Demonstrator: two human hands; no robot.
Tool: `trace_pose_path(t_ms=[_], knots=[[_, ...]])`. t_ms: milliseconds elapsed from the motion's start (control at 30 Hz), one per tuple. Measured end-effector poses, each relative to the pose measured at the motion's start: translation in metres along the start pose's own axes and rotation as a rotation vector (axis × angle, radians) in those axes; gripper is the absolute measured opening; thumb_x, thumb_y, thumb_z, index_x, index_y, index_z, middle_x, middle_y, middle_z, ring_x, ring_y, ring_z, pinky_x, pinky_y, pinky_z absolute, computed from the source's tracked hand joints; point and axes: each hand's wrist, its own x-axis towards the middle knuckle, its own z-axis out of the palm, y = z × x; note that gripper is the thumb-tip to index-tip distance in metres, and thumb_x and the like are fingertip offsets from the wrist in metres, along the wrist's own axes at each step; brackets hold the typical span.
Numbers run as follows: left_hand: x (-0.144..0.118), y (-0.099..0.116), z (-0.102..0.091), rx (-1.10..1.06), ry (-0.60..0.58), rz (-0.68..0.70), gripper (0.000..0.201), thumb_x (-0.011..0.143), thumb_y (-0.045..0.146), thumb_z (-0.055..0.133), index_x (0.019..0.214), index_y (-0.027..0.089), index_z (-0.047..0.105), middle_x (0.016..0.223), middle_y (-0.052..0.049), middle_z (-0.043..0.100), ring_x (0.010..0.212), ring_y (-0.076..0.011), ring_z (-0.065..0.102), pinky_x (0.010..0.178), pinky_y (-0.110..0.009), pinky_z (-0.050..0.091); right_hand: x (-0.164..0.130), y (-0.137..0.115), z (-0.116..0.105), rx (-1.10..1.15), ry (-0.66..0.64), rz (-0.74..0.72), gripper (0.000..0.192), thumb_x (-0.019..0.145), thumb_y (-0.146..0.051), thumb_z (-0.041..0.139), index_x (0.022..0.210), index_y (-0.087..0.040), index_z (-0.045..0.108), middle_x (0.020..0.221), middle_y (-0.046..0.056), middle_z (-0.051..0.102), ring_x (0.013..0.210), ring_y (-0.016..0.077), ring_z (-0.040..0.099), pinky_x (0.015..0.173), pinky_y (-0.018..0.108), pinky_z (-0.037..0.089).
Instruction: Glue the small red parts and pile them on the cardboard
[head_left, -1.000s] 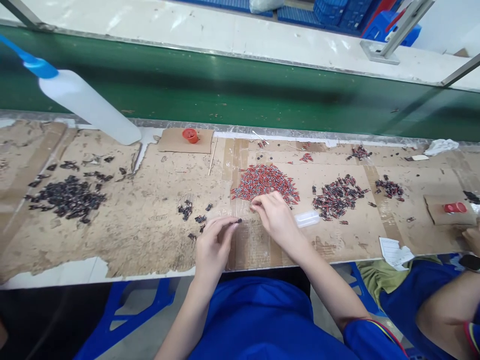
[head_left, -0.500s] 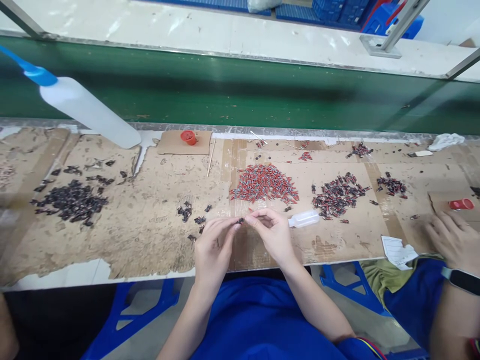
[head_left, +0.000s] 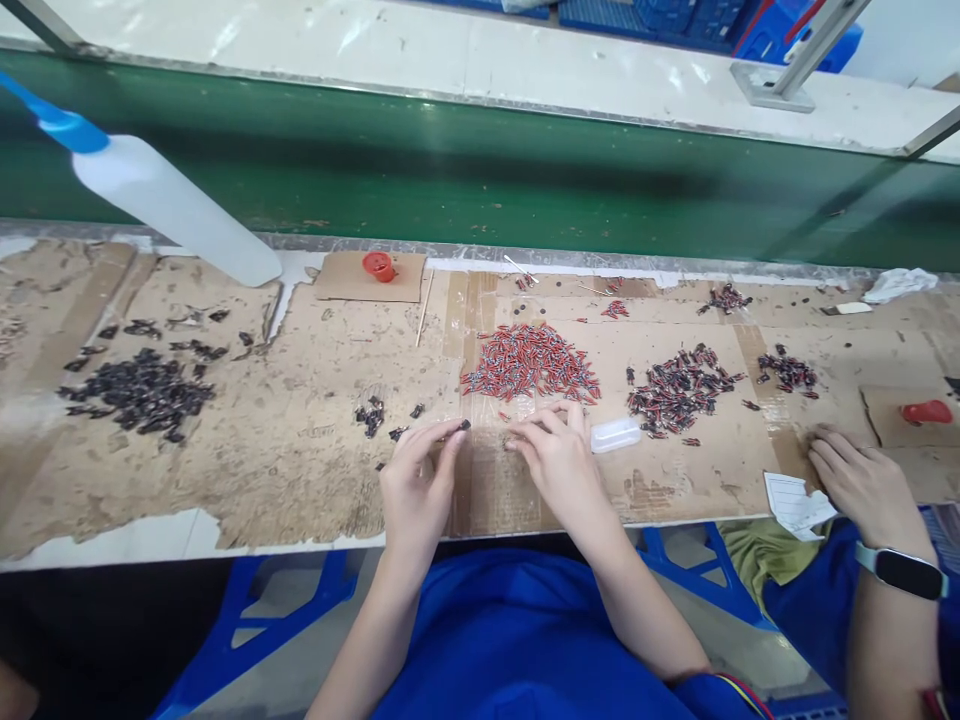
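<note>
- Covering the bench in front of you, the cardboard sheet carries every pile
- Lying tilted at far left, the white squeeze bottle has a blue nozzle
- Near your right fingers, the red parts pile sits just beyond them; a mixed red-and-black pile lies further right
- Your left hand pinches a small black part at the fingertips, held just above the cardboard
- Your right hand rests fingers narrowly spread by the red pile; whether it grips anything, you cannot tell
- A co-worker's hand lies at far right
</note>
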Motion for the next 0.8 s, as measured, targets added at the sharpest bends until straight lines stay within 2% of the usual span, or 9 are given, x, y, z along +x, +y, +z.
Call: trace_pose_path(t_ms=[167,267,367,500,600,800], knots=[[-0.003,0.002,-0.001,-0.018,-0.042,-0.001,0.013,0.086,0.028,0.063,0.090,0.022,0.073,0.089,-0.004,0.076,0.087,-0.0183,0.069,0.083,-0.034,0.056,0.001,-0.002,0.009,-0.141,-0.151,-0.095,0.013,0.085,-0.012,0.067,0.089,-0.021,0.074,0.092,0.010,0.072,0.100,0.0304,0.049,0.078,0.043,0.042],[-0.005,0.001,-0.001,-0.043,-0.054,-0.018,0.012,0.085,0.029,0.063,0.090,0.022,0.073,0.089,-0.004,0.075,0.088,-0.0186,0.069,0.084,-0.035,0.055,0.004,-0.004,0.009,-0.163,-0.173,-0.085,0.013,0.086,-0.008,0.064,0.088,-0.018,0.073,0.089,0.011,0.072,0.096,0.0295,0.052,0.077,0.042,0.042],[-0.009,-0.002,-0.001,-0.101,-0.075,-0.058,0.012,0.084,0.029,0.065,0.089,0.023,0.073,0.088,-0.003,0.075,0.088,-0.0183,0.068,0.084,-0.034,0.055,0.004,-0.007,0.006,0.079,-0.091,-0.018,0.011,0.086,-0.012,0.066,0.088,-0.020,0.073,0.085,0.008,0.074,0.091,0.0260,0.057,0.078,0.040,0.045],[-0.014,0.000,0.002,-0.200,-0.094,-0.143,0.012,0.083,0.030,0.067,0.088,0.022,0.075,0.088,-0.004,0.076,0.086,-0.0178,0.069,0.083,-0.033,0.056,-0.002,-0.015,0.007,0.530,0.132,0.148,0.013,0.087,-0.017,0.066,0.091,-0.024,0.076,0.084,0.003,0.075,0.088,0.0209,0.061,0.078,0.035,0.051],[-0.015,0.006,0.003,-0.220,-0.074,-0.154,0.011,0.081,0.029,0.068,0.087,0.023,0.075,0.087,-0.003,0.076,0.085,-0.0176,0.069,0.081,-0.033,0.056,-0.006,-0.021,0.012,0.681,0.236,0.269,0.012,0.086,-0.020,0.067,0.085,-0.025,0.077,0.083,0.004,0.073,0.082,0.0192,0.064,0.074,0.033,0.053],[-0.014,0.012,0.000,-0.157,-0.094,-0.051,0.010,0.084,0.026,0.067,0.089,0.026,0.075,0.086,-0.002,0.075,0.086,-0.0164,0.067,0.079,-0.031,0.055,-0.008,-0.028,0.015,0.795,0.187,0.360,0.011,0.083,-0.026,0.065,0.084,-0.022,0.076,0.086,0.005,0.076,0.081,0.0189,0.069,0.070,0.030,0.056]])
